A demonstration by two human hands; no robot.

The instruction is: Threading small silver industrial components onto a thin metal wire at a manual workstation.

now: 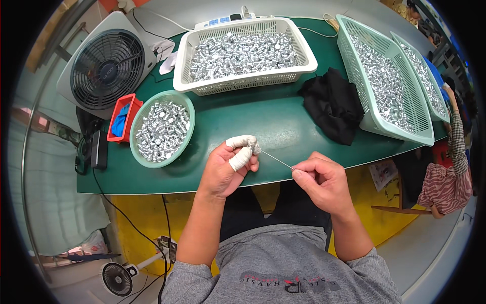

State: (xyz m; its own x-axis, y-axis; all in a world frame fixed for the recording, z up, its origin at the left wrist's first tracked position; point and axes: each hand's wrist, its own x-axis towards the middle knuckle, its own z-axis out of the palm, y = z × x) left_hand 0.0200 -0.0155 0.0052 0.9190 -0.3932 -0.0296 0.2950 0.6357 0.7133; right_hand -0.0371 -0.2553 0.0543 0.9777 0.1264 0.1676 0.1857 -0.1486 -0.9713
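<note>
L hand (pixel 225 169) is curled shut, its taped thumb and forefinger pinching a small silver part (pixel 252 148) just above the near edge of the green table (pixel 263 121). R hand (pixel 324 182) is closed too, fingers nipping the near end of a thin wire (pixel 277 160) whose far tip meets the part. Both hands sit w/ the table edge between them and the lap.

Doing it well, I'd judge: keep the part steady in the L pinch, wire in line w/ the part's opening, and feed w/ small pushes so the thin wire doesn't bow. Gripping the wire close to the tip would stiffen it. The tape dulls feel, so eyes on the tip.

Around, all relative to the table: round green basket (pixel 162 126) of silver parts at its left end, just beside L hand's reach; red box (pixel 121 119) touching that basket at the table's left rim; white basket (pixel 243 53) full of parts at the far side; two pale green baskets (pixel 385 81) tilted at the right end; black cloth (pixel 334 104) right of centre, between white and green baskets. Fan (pixel 106 63) stands beyond the far-left corner; power strip (pixel 228 20) behind the white basket. Another person (pixel 448 172) sits off the right end.

Nothing lies btw the hands and the round basket; the cloth is well apart from the work.
</note>
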